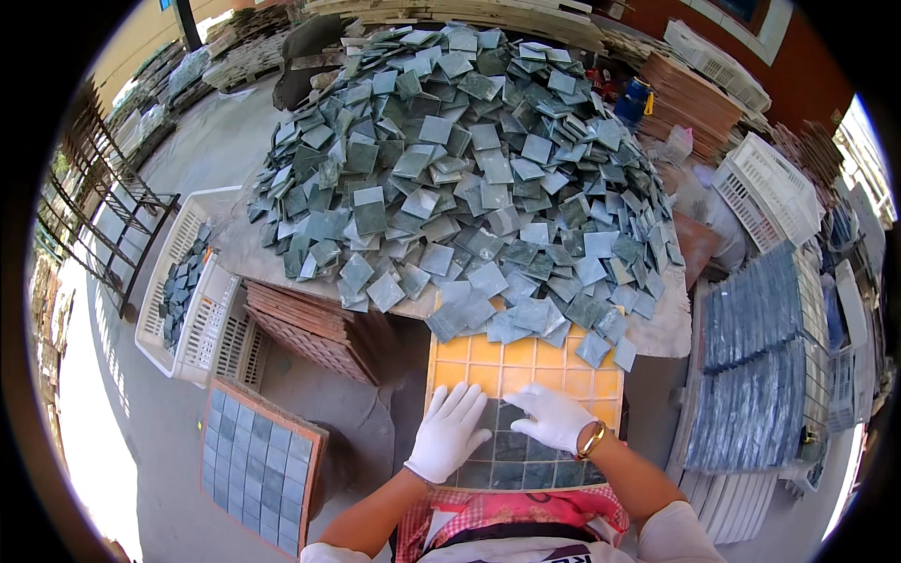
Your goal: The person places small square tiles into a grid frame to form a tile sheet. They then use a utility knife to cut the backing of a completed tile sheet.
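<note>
Below the big heap of grey-green square tiles point(469, 159) on the table point(657, 333), an orange gridded tray point(526, 361) lies flat in front of the person. The tray's rows nearest the person already hold grey-green tiles point(511, 464), set side by side in their cells; the rows toward the heap are bare orange, so I judge about half the grid is filled and half is left.

Both hands wear white gloves and lie palm down on the tiles in the tray, fingers spread and pointing toward the heap. The left hand point(449, 432) rests on the tray's left part, the right hand point(554, 418) just beside it, a gold-coloured band at its wrist. Neither grip closes on anything: the fingers are flat and released, pressing or smoothing the laid tiles.

Left of the tray, a filled framed tile sheet point(260, 464) lies on the floor, and a white crate point(192, 291) holds more tiles.
</note>
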The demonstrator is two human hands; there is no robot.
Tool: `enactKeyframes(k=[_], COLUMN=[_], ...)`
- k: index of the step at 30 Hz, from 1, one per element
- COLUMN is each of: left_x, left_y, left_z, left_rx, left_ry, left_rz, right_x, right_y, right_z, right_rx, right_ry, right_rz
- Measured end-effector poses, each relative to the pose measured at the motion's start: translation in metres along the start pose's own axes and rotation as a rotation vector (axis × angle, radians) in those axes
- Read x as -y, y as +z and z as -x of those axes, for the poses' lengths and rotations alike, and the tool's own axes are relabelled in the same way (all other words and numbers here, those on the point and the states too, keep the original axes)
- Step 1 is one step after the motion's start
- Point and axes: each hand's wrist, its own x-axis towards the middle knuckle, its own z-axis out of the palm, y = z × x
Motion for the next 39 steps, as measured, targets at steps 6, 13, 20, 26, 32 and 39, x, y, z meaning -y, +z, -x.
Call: enactKeyframes(k=[6, 13, 20, 26, 32, 39], left_x=[0.004, 0.07, 0.065, -0.033, -0.063, -0.064], left_y=[-0.014, -0.026, -0.031, -0.014, 0.03, 0.025], left_z=[-0.011, -0.089, -0.078, -0.065, -0.061, -0.06], left_rx=[-0.071, -0.257, -0.195, 0.02, -0.013, 0.13], left_ry=[0.012, -0.269, -0.311, -0.189, -0.038, 0.077], left_rz=[-0.063, -0.078, -0.14, 0.588, 0.219, 0.105], right_x=[-0.015, -0.041, -0.057, -0.082, -0.078, -0.057], right_y=[-0.052, -0.061, -0.032, -0.011, -0.014, 0.0], right_z=[-0.051, -0.052, 0.039, 0.058, 0.065, 0.073], right_rx=[-0.598, -0.591, -0.377, -0.404, -0.404, -0.282], right_ry=[0.073, -0.062, -0.024, 0.059, 0.099, 0.146], right_rz=[0.199, 0.166, -0.193, -0.171, -0.055, 0.012])
